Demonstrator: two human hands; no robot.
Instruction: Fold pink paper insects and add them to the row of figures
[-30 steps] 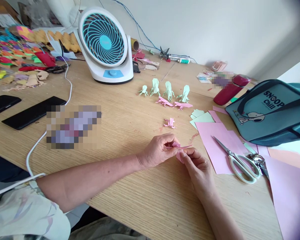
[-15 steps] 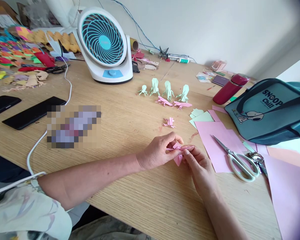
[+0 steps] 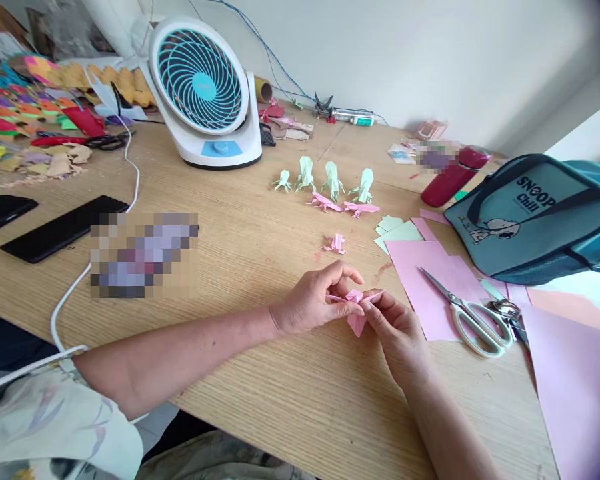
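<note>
Between my left forearm (image 3: 195,353) and the fan (image 3: 205,87), bare table (image 3: 240,220) gives a hand a wide way through. Straight ahead of my hands, the lone pink figure (image 3: 335,244) stands in the way, with the green figures (image 3: 333,180) and two more pink ones behind it. I could pass left of them. On my right, the scissors (image 3: 481,327) lie over flat paper (image 3: 420,287), and the bag (image 3: 540,220) and bottle (image 3: 455,177) block higher up. Far left, the white cable (image 3: 60,303) crosses the table. Bare wood also lies between my forearms
</note>
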